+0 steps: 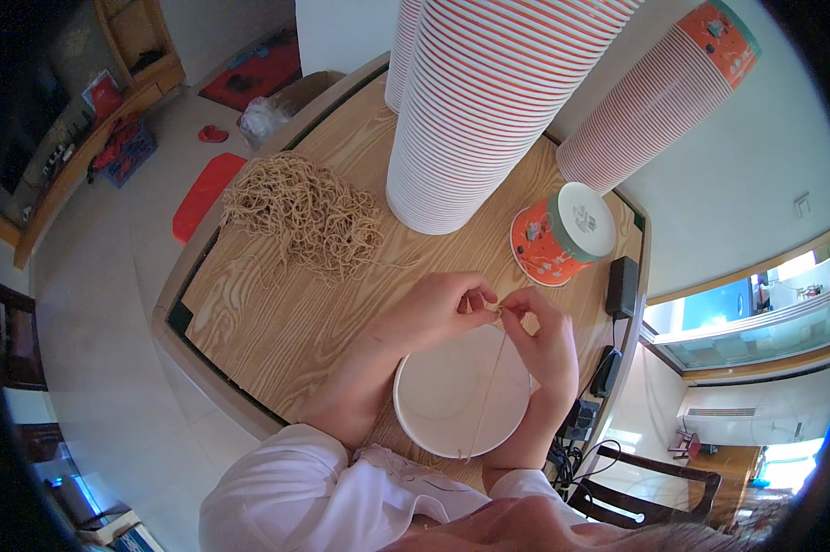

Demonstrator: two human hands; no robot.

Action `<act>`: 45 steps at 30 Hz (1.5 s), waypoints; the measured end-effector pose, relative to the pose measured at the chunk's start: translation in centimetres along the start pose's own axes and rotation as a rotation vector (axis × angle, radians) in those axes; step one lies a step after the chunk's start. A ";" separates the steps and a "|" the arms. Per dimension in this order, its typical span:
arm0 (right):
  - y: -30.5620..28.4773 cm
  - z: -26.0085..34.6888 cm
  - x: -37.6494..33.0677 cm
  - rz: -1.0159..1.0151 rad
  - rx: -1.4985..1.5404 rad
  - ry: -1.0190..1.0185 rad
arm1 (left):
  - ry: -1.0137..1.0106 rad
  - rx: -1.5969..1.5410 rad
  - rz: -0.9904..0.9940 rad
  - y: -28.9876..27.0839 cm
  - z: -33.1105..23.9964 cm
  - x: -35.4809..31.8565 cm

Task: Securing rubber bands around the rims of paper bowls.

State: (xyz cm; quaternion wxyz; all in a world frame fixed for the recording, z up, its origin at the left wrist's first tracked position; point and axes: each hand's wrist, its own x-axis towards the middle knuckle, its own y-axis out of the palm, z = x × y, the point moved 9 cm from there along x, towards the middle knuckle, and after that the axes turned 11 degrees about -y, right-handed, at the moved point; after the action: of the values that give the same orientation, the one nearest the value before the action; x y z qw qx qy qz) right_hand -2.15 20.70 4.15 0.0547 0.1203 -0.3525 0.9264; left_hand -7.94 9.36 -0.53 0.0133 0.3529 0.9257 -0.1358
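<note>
Over the far rim of a white round paper tub (433,396), my left hand (452,302) and my right hand (543,336) meet with fingertips pinched together. Between them is a thin tan string (491,382). From the fingers it runs down across the tub's open mouth to its near rim. The exact shape of the string at the fingertips is too small to tell. A loose tangled heap of tan string (295,212) lies on the wooden table (258,331), left of my hands, with a strand trailing toward them.
Tall nested stacks of white tubs (488,110) stand at the back, with another stack (645,101) leaning farther right. An orange tub (539,244) sits upside down near my right hand. Black power adapters (622,287) and cables (576,455) line the table's right edge.
</note>
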 end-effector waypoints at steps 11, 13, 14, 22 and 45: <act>-0.1 -0.2 0.1 -0.028 -0.036 0.001 | -0.006 -0.010 0.012 0.1 -0.4 0.1; -0.1 -0.2 0.1 -0.029 -0.039 0.002 | -0.028 0.004 -0.016 0.1 -0.1 0.2; -0.1 -0.1 0.1 -0.031 -0.042 0.003 | -0.029 0.005 -0.018 0.1 0.2 0.3; -0.1 -0.3 0.2 -0.023 -0.042 0.001 | -0.030 -0.049 0.001 -0.4 0.2 0.2; -0.5 0.1 -0.1 -0.045 -0.008 -0.067 | 0.035 0.229 0.064 -0.7 1.0 -0.3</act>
State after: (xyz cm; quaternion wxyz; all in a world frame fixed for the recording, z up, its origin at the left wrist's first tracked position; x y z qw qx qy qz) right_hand -1.97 20.99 4.47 0.0644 0.1591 -0.3551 0.9189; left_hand -8.20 8.42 -1.26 -0.0388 0.3839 0.8924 -0.2340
